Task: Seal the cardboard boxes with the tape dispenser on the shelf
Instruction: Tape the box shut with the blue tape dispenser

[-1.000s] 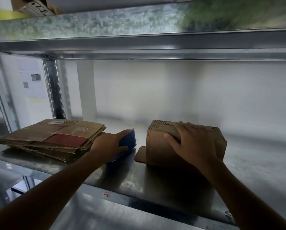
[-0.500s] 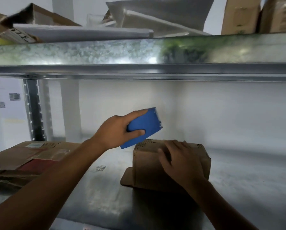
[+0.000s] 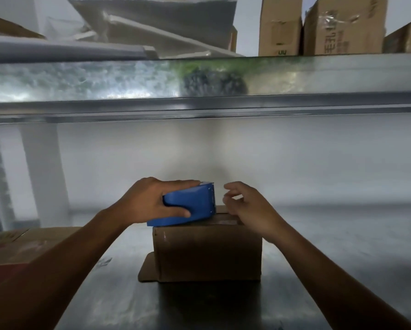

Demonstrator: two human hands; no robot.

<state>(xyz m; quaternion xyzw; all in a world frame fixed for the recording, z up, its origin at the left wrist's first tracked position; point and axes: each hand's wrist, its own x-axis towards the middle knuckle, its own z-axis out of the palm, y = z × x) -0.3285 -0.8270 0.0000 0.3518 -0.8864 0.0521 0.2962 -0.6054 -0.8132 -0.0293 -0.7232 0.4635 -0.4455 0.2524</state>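
Tape dispenser (image 3: 192,204) on cardboard box (image 3: 207,253), gripped by left hand (image 3: 147,201); right hand (image 3: 252,208) loose, empty

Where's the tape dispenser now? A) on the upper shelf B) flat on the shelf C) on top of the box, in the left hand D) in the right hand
C: the left hand grips the tape dispenser on top of the box; the right hand is just beside it.

Standing on the upper shelf (image 3: 128,79), the taped box (image 3: 342,27) carries red characters printed sideways, too blurred to read. The plain box (image 3: 279,25) beside it shows small dark marks low down, also unreadable.
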